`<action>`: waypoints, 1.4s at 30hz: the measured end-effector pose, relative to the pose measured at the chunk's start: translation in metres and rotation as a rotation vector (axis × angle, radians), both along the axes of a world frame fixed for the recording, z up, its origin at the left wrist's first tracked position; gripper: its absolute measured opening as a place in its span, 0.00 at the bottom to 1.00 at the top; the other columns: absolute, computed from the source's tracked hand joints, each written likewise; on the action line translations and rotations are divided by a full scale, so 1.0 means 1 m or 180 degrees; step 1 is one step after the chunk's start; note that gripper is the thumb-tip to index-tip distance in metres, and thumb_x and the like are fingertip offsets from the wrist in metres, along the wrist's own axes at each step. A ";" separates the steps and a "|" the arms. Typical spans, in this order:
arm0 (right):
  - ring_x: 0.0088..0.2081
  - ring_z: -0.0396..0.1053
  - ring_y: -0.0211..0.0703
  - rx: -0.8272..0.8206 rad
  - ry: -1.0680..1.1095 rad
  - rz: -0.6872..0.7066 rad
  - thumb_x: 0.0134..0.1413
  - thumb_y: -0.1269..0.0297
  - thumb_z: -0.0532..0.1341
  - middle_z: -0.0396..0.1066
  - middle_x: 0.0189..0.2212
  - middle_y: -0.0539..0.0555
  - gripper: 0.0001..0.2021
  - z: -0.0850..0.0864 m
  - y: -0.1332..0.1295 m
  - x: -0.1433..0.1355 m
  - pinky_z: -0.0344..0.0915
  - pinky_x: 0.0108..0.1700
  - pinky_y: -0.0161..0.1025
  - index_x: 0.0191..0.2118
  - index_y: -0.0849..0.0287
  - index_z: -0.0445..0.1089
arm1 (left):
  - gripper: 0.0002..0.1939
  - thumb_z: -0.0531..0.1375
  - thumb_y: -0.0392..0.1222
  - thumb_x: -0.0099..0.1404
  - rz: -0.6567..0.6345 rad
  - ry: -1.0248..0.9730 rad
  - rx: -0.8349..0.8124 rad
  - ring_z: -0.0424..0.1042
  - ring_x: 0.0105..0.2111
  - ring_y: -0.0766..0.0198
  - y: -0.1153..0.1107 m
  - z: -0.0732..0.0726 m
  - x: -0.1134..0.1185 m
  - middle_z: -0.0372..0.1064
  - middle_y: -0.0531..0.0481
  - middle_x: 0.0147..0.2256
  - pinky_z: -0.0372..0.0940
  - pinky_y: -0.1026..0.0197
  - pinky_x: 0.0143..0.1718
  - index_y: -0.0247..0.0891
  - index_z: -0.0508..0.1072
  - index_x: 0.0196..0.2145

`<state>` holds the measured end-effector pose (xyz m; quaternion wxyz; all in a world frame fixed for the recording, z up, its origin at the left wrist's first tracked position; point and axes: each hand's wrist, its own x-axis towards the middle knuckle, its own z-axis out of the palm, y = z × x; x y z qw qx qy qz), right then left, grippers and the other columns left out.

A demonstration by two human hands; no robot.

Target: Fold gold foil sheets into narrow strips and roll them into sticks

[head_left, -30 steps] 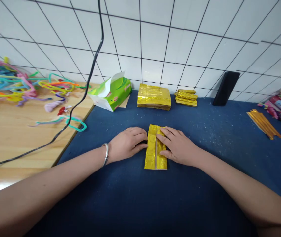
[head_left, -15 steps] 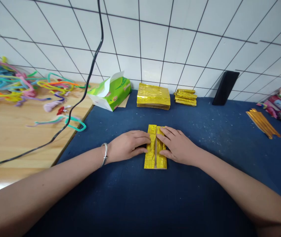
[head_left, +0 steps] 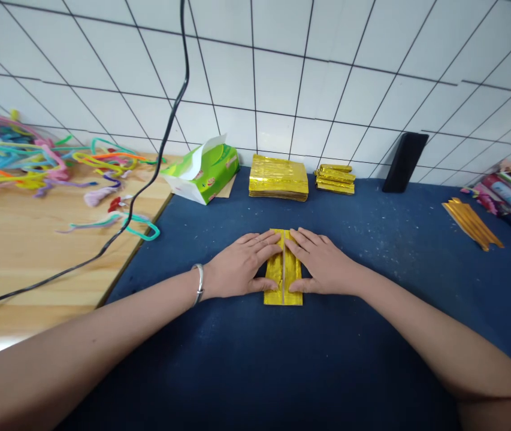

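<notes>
A sheet of gold foil paper (head_left: 292, 281) lies on the dark blue table top, its two sides folded inward so the edges almost meet along a narrow middle gap. My left hand (head_left: 248, 263) rests flat on the left flap, fingers stretched out and thumb apart. On the right flap lies my right hand (head_left: 322, 262), also open, with its fingertips near the gap. Both hands press on the paper from above, and parts of the flaps are hidden under them.
Along the tiled wall stand a green tissue pack (head_left: 210, 170), a stack of gold paper (head_left: 278, 178), folded gold strips (head_left: 335, 179) and a black phone-like slab (head_left: 405, 163). More folded strips (head_left: 473, 222) lie right. Pipe cleaners (head_left: 44, 161) spread left; a black cable (head_left: 165, 134) hangs across.
My left hand has moved right, further onto the left flap, and now lies flatter. The gap between the flaps looks straighter and narrower. My right hand stays almost in place.
</notes>
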<state>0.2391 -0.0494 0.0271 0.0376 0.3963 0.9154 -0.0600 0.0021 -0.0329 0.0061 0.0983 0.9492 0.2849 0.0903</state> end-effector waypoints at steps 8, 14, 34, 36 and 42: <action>0.64 0.33 0.59 -0.0271 0.0080 0.0037 0.40 0.28 0.48 0.34 0.65 0.65 0.54 -0.003 0.018 0.004 0.39 0.60 0.55 0.65 0.64 0.35 | 0.46 0.47 0.67 0.58 0.0010 0.0200 0.0231 0.38 0.63 0.50 0.008 -0.006 0.007 0.40 0.36 0.63 0.40 0.49 0.60 0.33 0.43 0.63; 0.64 0.34 0.60 -0.0150 0.0045 -0.0067 0.41 0.30 0.50 0.37 0.64 0.66 0.53 -0.006 0.020 0.007 0.40 0.60 0.57 0.65 0.64 0.38 | 0.43 0.47 0.66 0.60 -0.0015 0.0287 0.0303 0.39 0.63 0.51 0.016 -0.007 0.010 0.40 0.37 0.63 0.39 0.51 0.60 0.34 0.44 0.63; 0.64 0.40 0.54 -0.0026 0.0360 -0.0353 0.56 0.45 0.49 0.41 0.64 0.63 0.36 -0.007 -0.064 0.001 0.46 0.60 0.52 0.63 0.63 0.45 | 0.37 0.45 0.64 0.63 -0.0401 0.0395 0.0378 0.36 0.63 0.46 -0.003 -0.006 0.008 0.36 0.38 0.64 0.39 0.47 0.59 0.39 0.48 0.62; 0.64 0.40 0.54 -0.0080 0.0438 -0.0313 0.55 0.44 0.50 0.42 0.64 0.62 0.36 -0.008 -0.062 0.001 0.46 0.60 0.52 0.63 0.63 0.46 | 0.38 0.44 0.64 0.62 -0.0369 0.0475 0.0383 0.36 0.63 0.46 -0.002 -0.006 0.008 0.35 0.39 0.64 0.39 0.47 0.59 0.40 0.47 0.63; 0.62 0.46 0.51 -0.0190 0.0667 -0.0434 0.60 0.51 0.46 0.49 0.62 0.57 0.26 -0.007 -0.052 0.001 0.50 0.59 0.50 0.60 0.57 0.54 | 0.38 0.42 0.65 0.62 -0.0303 0.0636 0.0416 0.37 0.63 0.45 -0.004 -0.006 0.010 0.34 0.41 0.64 0.39 0.46 0.58 0.42 0.44 0.63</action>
